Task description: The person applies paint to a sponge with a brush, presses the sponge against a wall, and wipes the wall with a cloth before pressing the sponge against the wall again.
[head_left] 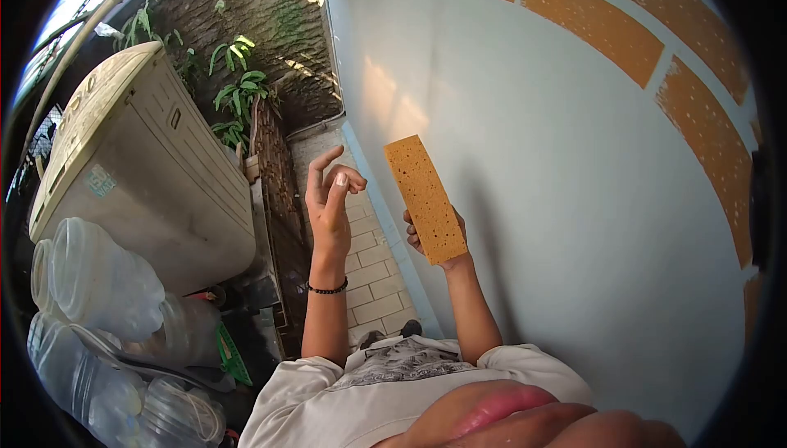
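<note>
An orange-brown rectangular sponge (425,200) with dark pores is held up in front of the pale blue-grey wall (566,177). My right hand (416,233) grips it near its lower end, fingers curled round its left edge and the palm hidden behind it. To the left of the sponge, and apart from it, my left hand (329,202) is raised with its fingers loosely bent and spread, holding nothing. A dark beaded bracelet (328,288) circles the left wrist.
On the left stands a large beige lidded bin (164,177), with clear plastic containers (102,284) stacked below it. Green plants (242,91) grow by a trunk. Orange brick shapes (590,22) line the wall's upper part. A tiled path (373,284) runs beside the wall.
</note>
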`<state>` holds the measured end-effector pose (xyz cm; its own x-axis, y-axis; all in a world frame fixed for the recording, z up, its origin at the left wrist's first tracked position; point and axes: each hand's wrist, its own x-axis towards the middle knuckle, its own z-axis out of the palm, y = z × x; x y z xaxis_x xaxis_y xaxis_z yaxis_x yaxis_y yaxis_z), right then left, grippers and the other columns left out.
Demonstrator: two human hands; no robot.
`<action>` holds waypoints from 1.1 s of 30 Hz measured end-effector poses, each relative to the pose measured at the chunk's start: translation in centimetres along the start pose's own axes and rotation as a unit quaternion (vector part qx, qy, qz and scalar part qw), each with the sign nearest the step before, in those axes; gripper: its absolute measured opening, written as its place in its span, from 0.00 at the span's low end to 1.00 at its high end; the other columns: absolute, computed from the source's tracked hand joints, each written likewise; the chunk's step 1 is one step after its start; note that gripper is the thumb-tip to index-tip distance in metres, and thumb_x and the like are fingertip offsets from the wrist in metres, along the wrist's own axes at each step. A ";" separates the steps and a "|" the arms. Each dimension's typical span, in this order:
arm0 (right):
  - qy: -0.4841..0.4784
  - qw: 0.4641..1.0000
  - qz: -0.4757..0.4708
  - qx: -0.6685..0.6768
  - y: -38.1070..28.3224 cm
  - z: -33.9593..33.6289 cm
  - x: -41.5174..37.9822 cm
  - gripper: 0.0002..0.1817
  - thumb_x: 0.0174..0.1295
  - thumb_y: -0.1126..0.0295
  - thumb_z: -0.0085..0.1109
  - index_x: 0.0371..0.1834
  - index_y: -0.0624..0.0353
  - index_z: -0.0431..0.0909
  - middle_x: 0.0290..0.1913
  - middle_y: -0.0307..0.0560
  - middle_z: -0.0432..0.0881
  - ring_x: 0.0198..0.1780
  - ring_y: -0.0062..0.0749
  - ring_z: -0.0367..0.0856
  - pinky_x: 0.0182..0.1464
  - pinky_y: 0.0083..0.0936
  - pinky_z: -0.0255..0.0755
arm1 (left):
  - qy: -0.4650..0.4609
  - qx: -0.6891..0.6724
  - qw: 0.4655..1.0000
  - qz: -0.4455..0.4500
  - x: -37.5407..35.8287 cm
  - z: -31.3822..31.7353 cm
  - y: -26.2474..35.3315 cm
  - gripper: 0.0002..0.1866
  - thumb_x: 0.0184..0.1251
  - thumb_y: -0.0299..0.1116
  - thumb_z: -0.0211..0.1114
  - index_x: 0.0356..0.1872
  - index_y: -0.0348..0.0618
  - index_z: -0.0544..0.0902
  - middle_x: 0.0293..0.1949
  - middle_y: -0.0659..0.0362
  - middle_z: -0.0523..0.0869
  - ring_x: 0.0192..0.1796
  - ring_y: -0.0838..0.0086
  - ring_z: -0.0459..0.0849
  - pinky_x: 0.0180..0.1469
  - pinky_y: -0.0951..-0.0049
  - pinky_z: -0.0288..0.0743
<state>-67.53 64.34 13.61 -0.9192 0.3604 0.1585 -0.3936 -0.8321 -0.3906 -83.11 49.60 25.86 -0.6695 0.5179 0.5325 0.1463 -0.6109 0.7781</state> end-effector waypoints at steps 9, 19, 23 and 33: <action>0.042 0.998 -0.047 0.029 -3.2 -1.3 5.1 0.33 0.76 0.44 0.48 0.69 0.61 0.75 0.49 0.65 0.83 0.40 0.45 0.85 0.35 0.39 0.80 | 0.035 -0.203 0.976 -0.066 12.5 -1.5 -11.9 0.26 0.77 0.50 0.58 0.64 0.42 0.78 0.31 0.61 0.79 0.36 0.74 0.76 0.45 0.70 0.73; 0.127 0.958 -0.243 -0.086 -1.1 -7.9 8.0 0.28 0.79 0.48 0.51 0.67 0.60 0.79 0.46 0.52 0.90 0.39 0.35 0.90 0.40 0.36 0.85 | -0.206 -0.192 0.887 -0.366 11.7 -4.3 -30.1 0.28 0.77 0.59 0.54 0.57 0.43 0.79 0.29 0.60 0.82 0.34 0.74 0.79 0.44 0.72 0.69; 0.283 0.891 -0.320 -0.155 -0.1 -8.4 7.4 0.30 0.79 0.46 0.50 0.68 0.60 0.78 0.50 0.48 0.89 0.46 0.31 0.89 0.46 0.29 0.83 | -0.356 -0.215 0.805 -0.423 12.5 -3.0 -32.0 0.29 0.77 0.60 0.51 0.58 0.43 0.76 0.31 0.56 0.85 0.36 0.71 0.81 0.47 0.70 0.70; 0.082 0.829 -0.539 -0.126 10.7 -4.7 -1.8 0.37 0.75 0.40 0.50 0.76 0.57 0.70 0.58 0.59 0.85 0.51 0.56 0.88 0.49 0.53 0.83 | -0.685 -0.228 0.508 -0.470 5.7 4.0 -30.7 0.34 0.77 0.63 0.48 0.61 0.41 0.77 0.42 0.52 0.88 0.47 0.62 0.84 0.54 0.61 0.69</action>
<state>-70.02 56.80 4.89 -0.0139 0.9066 0.4217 -0.9522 0.1168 -0.2824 -88.52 73.66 6.31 0.8931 0.4490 -0.0274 -0.1623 0.3785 0.9113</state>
